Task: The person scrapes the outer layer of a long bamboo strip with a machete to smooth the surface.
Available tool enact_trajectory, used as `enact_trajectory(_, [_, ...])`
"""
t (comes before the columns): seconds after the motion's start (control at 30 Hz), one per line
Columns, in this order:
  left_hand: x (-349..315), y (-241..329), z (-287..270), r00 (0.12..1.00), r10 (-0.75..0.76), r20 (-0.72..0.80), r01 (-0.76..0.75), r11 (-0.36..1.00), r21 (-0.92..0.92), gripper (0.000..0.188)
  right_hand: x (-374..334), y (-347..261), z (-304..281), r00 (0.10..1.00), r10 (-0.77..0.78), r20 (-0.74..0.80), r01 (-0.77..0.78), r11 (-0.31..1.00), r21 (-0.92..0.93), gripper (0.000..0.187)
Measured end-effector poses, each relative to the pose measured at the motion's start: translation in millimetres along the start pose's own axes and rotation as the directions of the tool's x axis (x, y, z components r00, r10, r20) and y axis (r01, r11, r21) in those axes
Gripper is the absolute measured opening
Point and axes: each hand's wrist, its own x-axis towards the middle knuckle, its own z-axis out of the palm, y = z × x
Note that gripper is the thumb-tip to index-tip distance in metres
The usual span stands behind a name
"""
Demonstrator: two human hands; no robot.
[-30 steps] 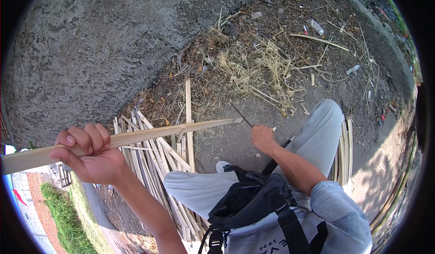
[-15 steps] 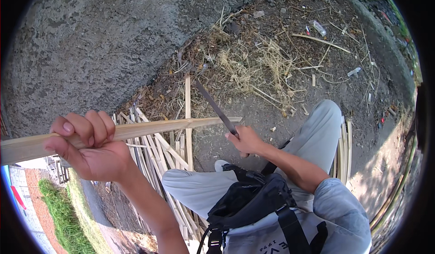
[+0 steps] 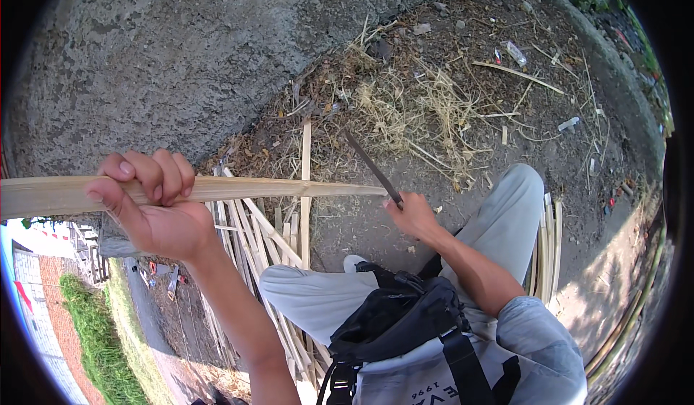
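Observation:
My left hand point(image 3: 155, 206) is closed round a long, pale split-bamboo strip point(image 3: 253, 187), thumb in front and fingers curled over the top. The strip lies nearly level across the view, broad at the left edge and narrowing to its right end. In my right hand point(image 3: 414, 216) is a long, dark-bladed knife point(image 3: 370, 164), its blade slanting up and to the left. The lower blade is at the strip's right end; I cannot tell whether they touch. The knife's handle is mostly hidden in my fist.
Many pale strips point(image 3: 253, 235) lie in a pile left of my knees, and more strips point(image 3: 551, 242) lie to the right. One upright strip point(image 3: 306, 159) stands behind the held one. Dry shavings point(image 3: 426, 109) litter the ground by a rough grey wall point(image 3: 166, 58). A black bag point(image 3: 397, 318) rests on my lap.
My left hand has risen slightly and shifted right with the bamboo strip. My right hand and the knife have moved a little right, toward the strip's very end.

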Motion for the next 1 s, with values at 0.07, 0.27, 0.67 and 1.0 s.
enact_trajectory(0.07, [-0.5,2.8,0.5,1.000,0.007,-0.021,-0.007,1.000,0.016,0.039,0.0,-3.9,-4.7,1.000,0.008,0.005,-0.008,0.999,-0.044,0.035])
enact_trajectory(0.27, [4.4,-2.4,-5.6,1.000,0.012,-0.011,-0.012,1.000,0.010,0.038,3.0,8.1,-5.9,0.998,-0.049,0.029,0.055,0.963,-0.262,0.031])
enact_trajectory(0.67, [1.7,-0.1,-13.4,0.999,0.019,-0.047,-0.020,1.000,-0.019,0.036,-3.3,6.4,-4.4,0.997,-0.039,0.066,0.059,0.940,-0.336,0.030])
enact_trajectory(1.0, [1.9,2.1,-15.4,0.999,0.011,-0.051,-0.012,0.999,-0.035,0.036,-1.7,8.3,-7.7,0.998,-0.059,0.037,0.068,0.946,-0.318,0.026])
